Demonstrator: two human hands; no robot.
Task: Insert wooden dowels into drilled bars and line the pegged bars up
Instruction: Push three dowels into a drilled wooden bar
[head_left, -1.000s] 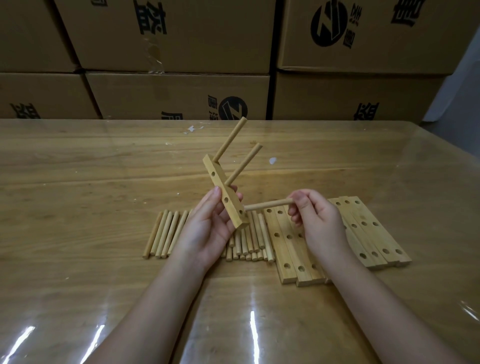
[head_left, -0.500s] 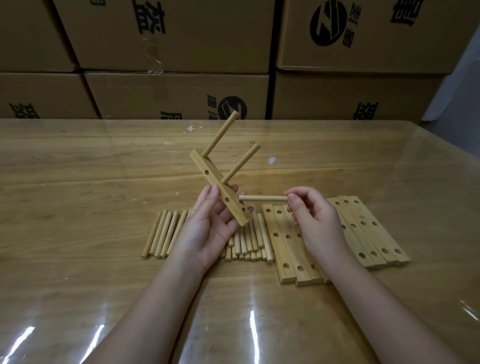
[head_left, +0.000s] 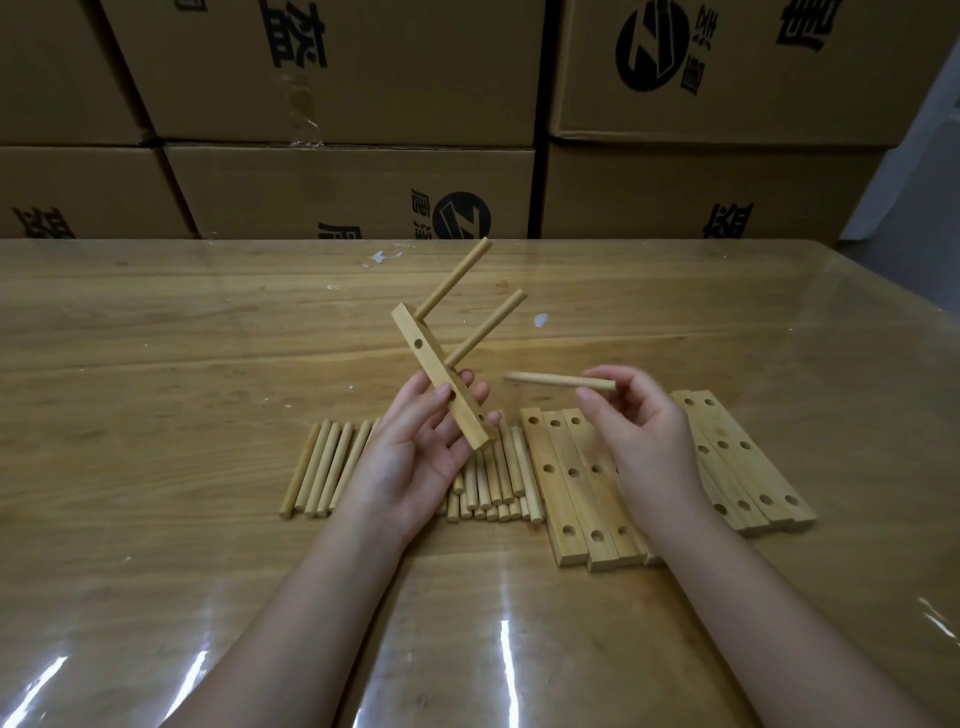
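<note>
Left hand (head_left: 415, 452) grips the lower half of a bar (head_left: 441, 382), thumb on the front face and fingertips behind. The bar is held up off the counter (head_left: 156, 415), tilted with its top leaning left. Two dowels (head_left: 457, 278) are seated in its upper holes, pointing up and right; two holes visible on its front face.

Right hand (head_left: 644, 441) pinches a loose dowel (head_left: 561, 382) between thumb and fingers. It's roughly level, with the free tip aimed at the bar, near but not touching.

Spare dowels (head_left: 327, 467) lie side by side on the counter under the left hand. Drilled bars (head_left: 571, 483) lie flat in a row under the right hand. Cardboard boxes (head_left: 363, 192) are stacked behind.
</note>
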